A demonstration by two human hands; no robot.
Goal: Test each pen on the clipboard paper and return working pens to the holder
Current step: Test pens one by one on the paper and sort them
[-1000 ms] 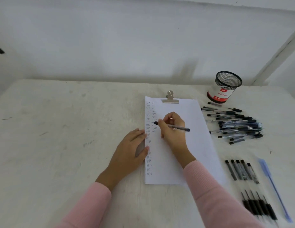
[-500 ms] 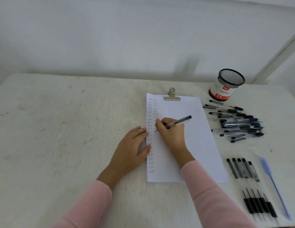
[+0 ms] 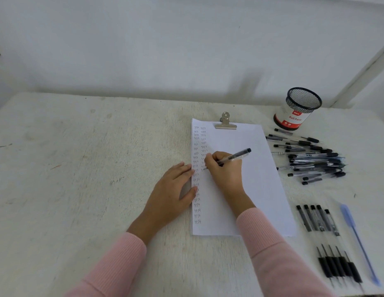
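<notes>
The white, scuffed surface [image 3: 79,168] and everything lying on it sit as they did a second ago; only the view has shifted a little. The clipboard paper [image 3: 257,179] lies right of centre. Its left-hand column of small written words runs almost to the near edge, and a second column stops about where the pen tip now is.

Two pink sleeves [image 3: 272,254] reach in from the near edge. The left hand [image 3: 169,194] has not moved: it lies flat with its fingers straight, fingertips touching the paper's left edge. The right hand [image 3: 225,172] rests on the paper, its grip curled tightly round a pen, as before.

To the right of the paper, the loose pile of pens [image 3: 313,159] is unchanged. So is the mesh holder [image 3: 298,109], upright beyond it at the far right. Nearer on the right are a short row of dark barrels [image 3: 317,218] and a row of black-gripped pen pieces [image 3: 336,266], with a pale blue pen [image 3: 358,239] just to their right. The metal clip [image 3: 225,123] holds the paper's far edge.

The held pen [image 3: 238,156] is what has changed. A second ago it lay nearly level, pointing left. Half a second ago it was already slanted, and now its tip is down at the second column while its dark back end rises to the far right.
</notes>
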